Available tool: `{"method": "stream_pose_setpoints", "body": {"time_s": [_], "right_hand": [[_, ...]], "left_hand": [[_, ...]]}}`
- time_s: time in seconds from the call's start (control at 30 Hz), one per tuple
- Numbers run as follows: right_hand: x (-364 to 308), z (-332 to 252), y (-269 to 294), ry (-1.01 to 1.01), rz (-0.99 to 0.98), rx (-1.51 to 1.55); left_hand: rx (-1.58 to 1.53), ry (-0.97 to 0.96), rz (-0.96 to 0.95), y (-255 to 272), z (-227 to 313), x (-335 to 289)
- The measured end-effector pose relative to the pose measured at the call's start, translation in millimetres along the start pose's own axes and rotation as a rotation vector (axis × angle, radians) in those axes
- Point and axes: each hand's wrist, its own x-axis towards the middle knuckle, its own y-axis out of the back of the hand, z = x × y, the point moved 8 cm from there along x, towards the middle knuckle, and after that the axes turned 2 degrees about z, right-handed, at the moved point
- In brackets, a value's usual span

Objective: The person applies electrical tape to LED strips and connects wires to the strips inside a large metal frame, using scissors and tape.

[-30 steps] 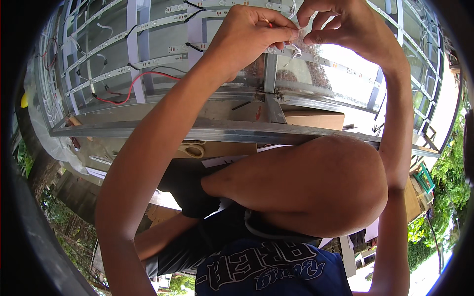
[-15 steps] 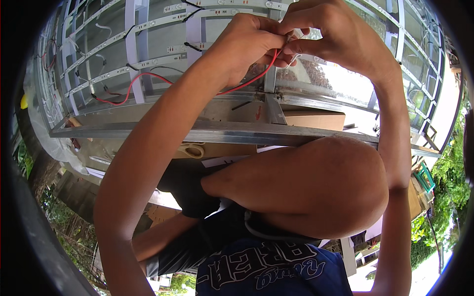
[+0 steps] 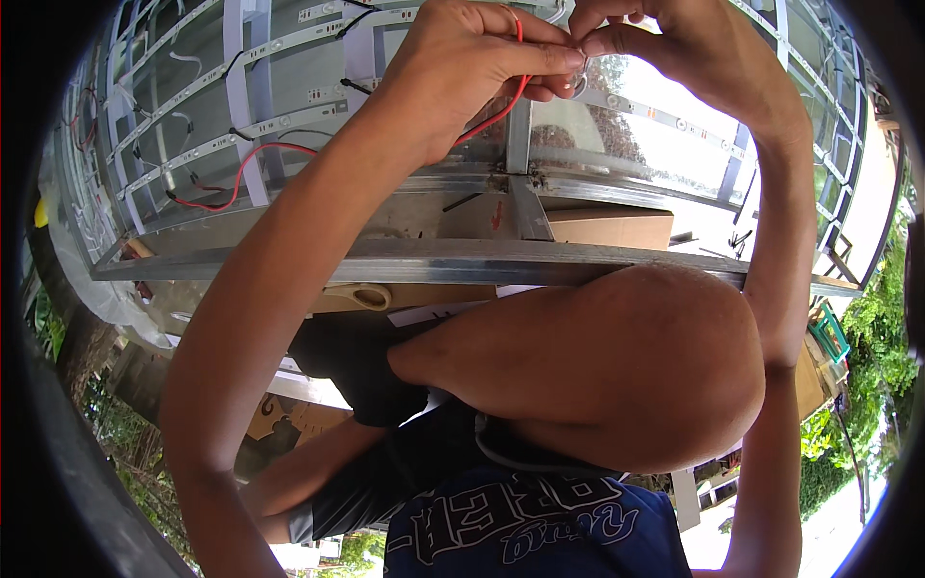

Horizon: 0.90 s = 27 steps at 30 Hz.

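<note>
My left hand [image 3: 487, 63] is closed on a red wire [image 3: 493, 119], which passes through its fingers and bends up over them. Just below its thumb tip, a thin pale wire [image 3: 581, 87] curls out. Close against it, my right hand [image 3: 689, 63] pinches with thumb and forefinger at the wire ends; the exact piece in that pinch is too small to make out. Behind both hands, LED strips [image 3: 193, 143] run across a metal frame, held by black ties. The red wire trails left to the end of one strip.
A metal bar [image 3: 424, 262] crosses in front of my raised knee [image 3: 665, 366]. Beyond the bar lie a cardboard box [image 3: 612, 228] and scissors with beige handles [image 3: 358, 296]. Clear plastic sheeting [image 3: 82, 260] hangs at the left, and a green plastic item [image 3: 829, 332] stands at the right.
Both hands have shifted slightly up, and the right hand has drawn a little to the right. The red wire now shows bent over the left fingers.
</note>
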Motion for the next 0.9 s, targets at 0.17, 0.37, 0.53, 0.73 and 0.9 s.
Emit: {"method": "stream_pose_setpoints", "body": {"time_s": [0.17,0.37,0.53,0.73,0.9], "right_hand": [[-5.1,-4.4,10.5,-0.044,0.036,0.042],[-3.5,6.3,4.6,-0.109,0.041,0.057],[-4.5,7.5,3.4,-0.067,0.027,0.113],[-3.1,7.2,-4.0,-0.051,-0.034,0.064],[-11.1,4.1,-3.5,-0.099,-0.109,-0.005]], "left_hand": [[0.081,0.040,0.005,5.5,5.0,-0.8],[-0.004,-0.028,-0.139,0.6,6.7,-3.7],[-0.106,0.110,-0.213,-2.9,-3.2,-6.3],[-0.230,0.159,-0.331,-15.8,-5.3,-11.2],[-0.203,0.153,-0.413,-21.5,-7.8,-11.1]]}}
